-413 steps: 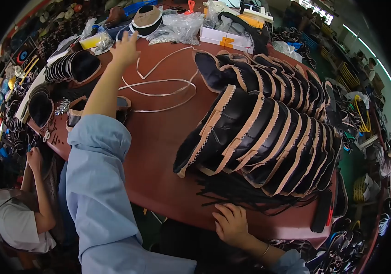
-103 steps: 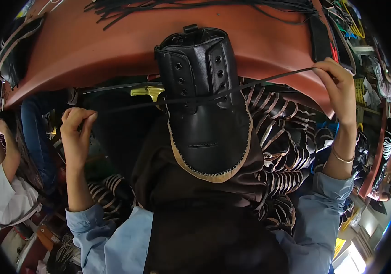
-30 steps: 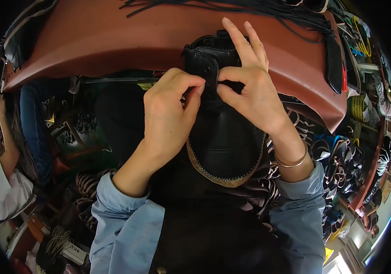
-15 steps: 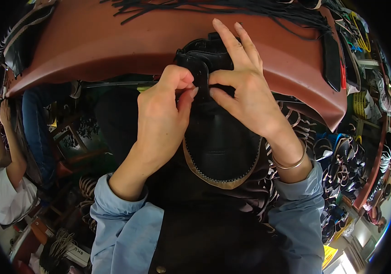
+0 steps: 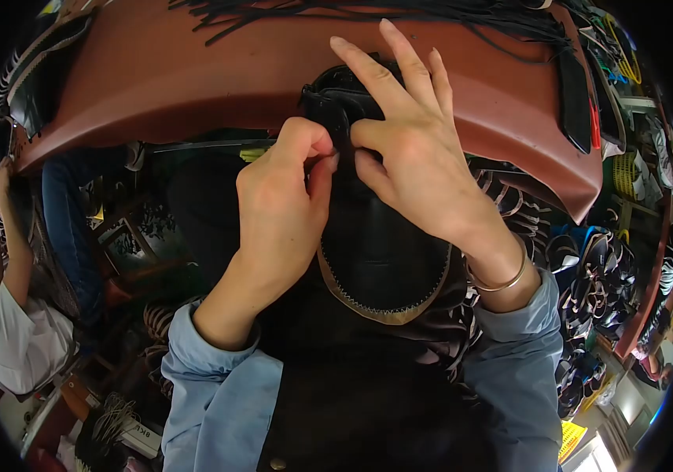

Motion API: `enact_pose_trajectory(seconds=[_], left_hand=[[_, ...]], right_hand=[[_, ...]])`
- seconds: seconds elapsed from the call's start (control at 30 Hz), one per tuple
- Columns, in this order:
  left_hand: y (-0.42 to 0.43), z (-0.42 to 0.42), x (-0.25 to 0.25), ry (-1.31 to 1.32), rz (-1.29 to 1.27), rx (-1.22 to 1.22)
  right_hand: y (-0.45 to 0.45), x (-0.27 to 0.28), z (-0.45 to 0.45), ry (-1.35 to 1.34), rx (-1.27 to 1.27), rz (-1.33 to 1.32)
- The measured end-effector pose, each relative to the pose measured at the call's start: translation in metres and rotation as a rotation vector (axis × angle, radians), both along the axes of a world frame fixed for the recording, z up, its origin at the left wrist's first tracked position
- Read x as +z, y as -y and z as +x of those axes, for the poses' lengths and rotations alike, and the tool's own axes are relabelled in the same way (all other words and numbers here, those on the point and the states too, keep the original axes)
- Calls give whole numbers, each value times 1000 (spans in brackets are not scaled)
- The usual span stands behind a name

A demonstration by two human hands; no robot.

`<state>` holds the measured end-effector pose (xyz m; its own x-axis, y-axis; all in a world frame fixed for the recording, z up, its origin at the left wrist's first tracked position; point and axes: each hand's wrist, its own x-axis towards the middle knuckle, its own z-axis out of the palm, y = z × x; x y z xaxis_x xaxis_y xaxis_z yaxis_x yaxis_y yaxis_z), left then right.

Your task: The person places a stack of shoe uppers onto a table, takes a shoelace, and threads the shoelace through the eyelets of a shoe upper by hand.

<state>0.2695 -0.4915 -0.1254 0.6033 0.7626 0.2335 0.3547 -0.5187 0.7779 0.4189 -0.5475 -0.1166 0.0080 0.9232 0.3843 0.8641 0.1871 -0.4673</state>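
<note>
A black leather shoe upper (image 5: 384, 248) lies in front of me, with a zigzag-stitched tan edge round its toe. Its heel end reaches the edge of the brown table. My left hand (image 5: 281, 193) pinches thumb and index finger together at the left side of the narrow black strip near the top; what is between the tips is too small to tell. Opposite it, my right hand (image 5: 419, 157) has thumb and index finger closed at the strip's right edge, the other fingers raised and spread. Both hands nearly meet over the strip.
The brown covered table (image 5: 195, 71) runs across the top, with black leather strips (image 5: 336, 9) along its far side. Many sandals or uppers (image 5: 596, 275) are piled at right. A co-worker in a white shirt (image 5: 26, 338) sits at left.
My right hand has shifted slightly left, closer to my left hand, and its raised fingers have fanned out. My left hand has barely moved. The co-worker's body has shifted a little.
</note>
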Motion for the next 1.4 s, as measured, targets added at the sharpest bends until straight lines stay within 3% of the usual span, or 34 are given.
enact_pose_trajectory(seconds=[0.1, 0.2, 0.27, 0.37, 0.47, 0.53, 0.57, 0.8, 0.93, 1.0, 1.07, 1.1, 1.2, 1.33, 1.4], left_hand=[[-14, -9, -3, 73, 117, -39], [-24, -25, -6, 72, 229, -4], [-26, -29, -7, 36, 314, 47], [-14, 11, 1, 101, 513, -98], [-15, 31, 8, 123, 440, -137], [-28, 13, 9, 137, 386, -33], [-29, 4, 7, 128, 283, 16], [-24, -26, -4, 1, 215, -22], [-27, -37, -7, 24, 190, -19], [-27, -40, -7, 7, 140, -26], [-23, -38, -10, 17, 135, -45], [-22, -34, -8, 29, 129, -61], [-16, -29, -1, 39, 86, -75], [-18, -42, -2, 18, 126, -69], [-19, -45, -1, -20, 109, -38]], right_hand=[[3, 28, 15, 199, -42, 113], [43, 71, 118, 705, -239, 193], [60, 79, 141, 960, -320, 202], [55, 84, 107, 671, -285, 64], [48, 81, 78, 468, -238, -11], [48, 56, 74, 45, -137, 6], [48, 45, 68, -27, -71, -29], [27, 23, 49, 343, 39, 19], [40, 47, 94, 204, 83, 0], [44, 55, 101, -45, -9, -126], [42, 41, 79, -273, -29, -34], [42, 35, 68, -139, 3, -137], [34, 10, 37, 103, 12, -70], [32, 20, 43, -99, 72, -35], [32, 33, 55, -158, 42, -185]])
